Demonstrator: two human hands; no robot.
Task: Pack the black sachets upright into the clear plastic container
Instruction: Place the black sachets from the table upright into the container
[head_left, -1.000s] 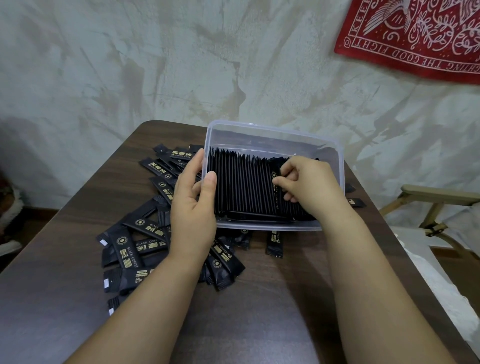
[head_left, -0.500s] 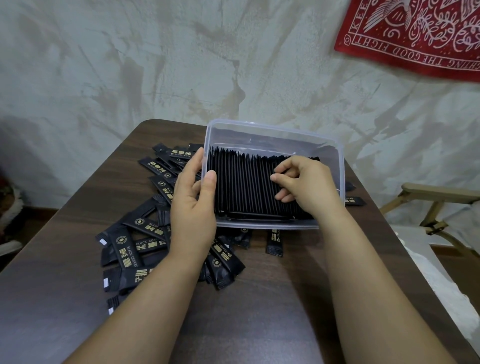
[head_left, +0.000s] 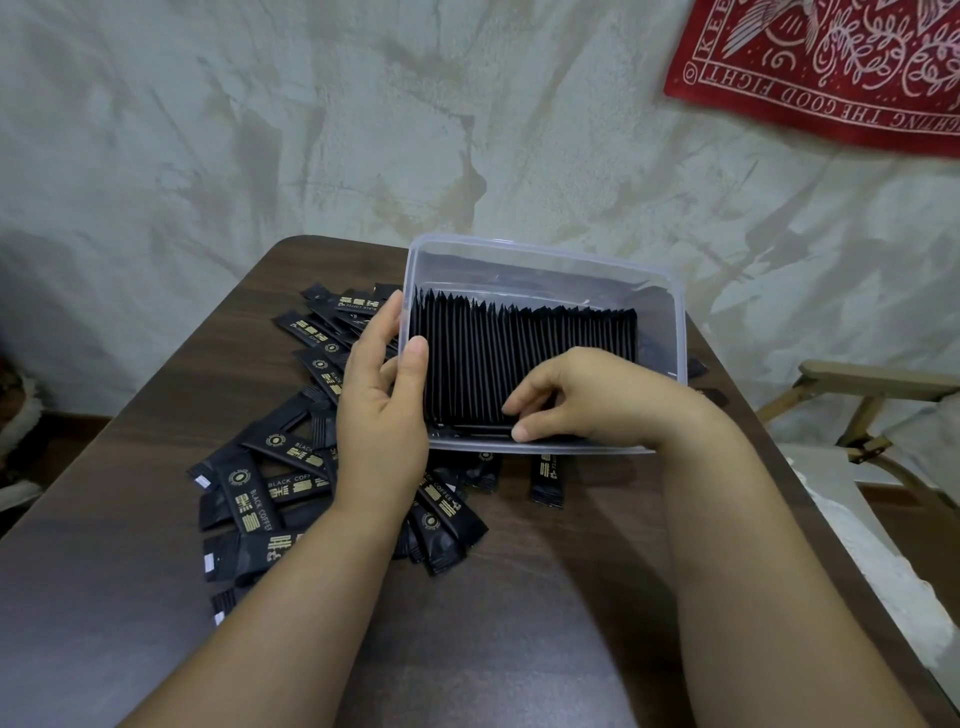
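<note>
Though near container (head_left: 545, 248), sachets (head_left: 249, 501) beneath left hand (head_left: 382, 410).

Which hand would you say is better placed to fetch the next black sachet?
Probably the left hand: it grips the clear plastic container beside the loose black sachets, while the right hand is inside it.

free: container (head_left: 545, 273) far strip; near table (head_left: 519, 623) | blocked: loose sachets (head_left: 291, 467) at left

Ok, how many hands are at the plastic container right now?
2. The left hand grips the left wall of the clear container, thumb inside. The right hand lies over its near rim, fingertips at the packed sachets.
</note>
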